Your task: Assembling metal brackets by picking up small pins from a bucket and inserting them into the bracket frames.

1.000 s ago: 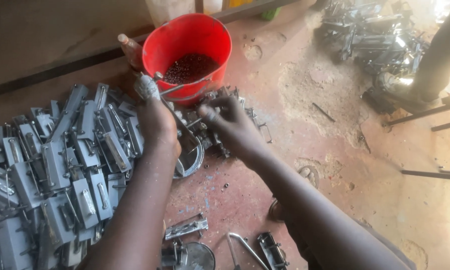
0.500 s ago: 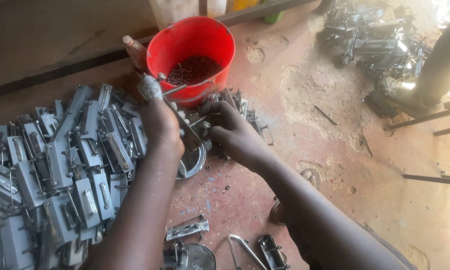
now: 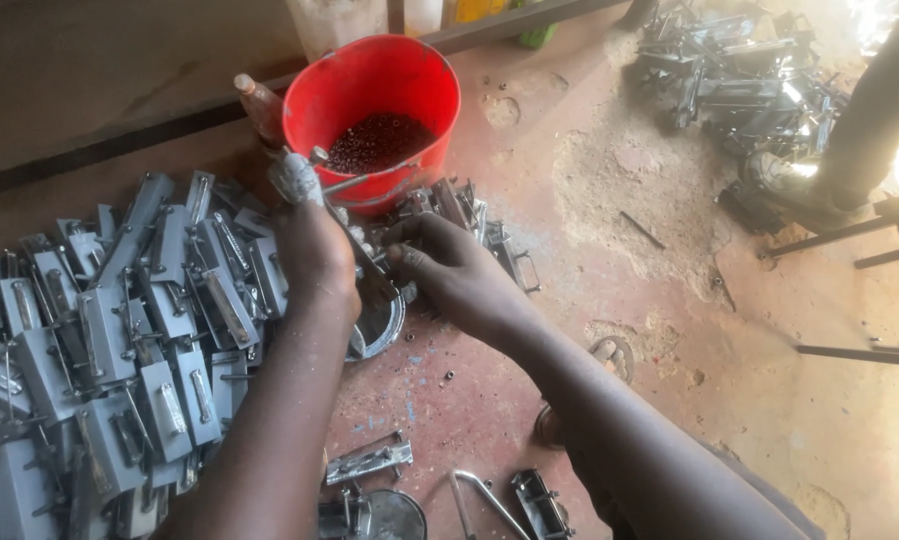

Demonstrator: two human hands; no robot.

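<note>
The left hand (image 3: 314, 250) is closed around a metal tool (image 3: 369, 275) whose pale-wrapped handle end (image 3: 294, 178) sticks up above the fist, just before a red bucket (image 3: 369, 75) holding dark small pieces. The right hand (image 3: 449, 270) curls its fingers, pinching at a metal part near the tool's lower end; what the fingertips grip cannot be told. A round metal ring (image 3: 379, 330) lies beneath both hands on the reddish floor (image 3: 609, 200). Grey metal latch plates (image 3: 119, 340) are heaped just left.

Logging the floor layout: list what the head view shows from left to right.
Pile of grey metal parts → left hand → right hand → sandy patch on the floor → dark heap of metal parts.
</note>
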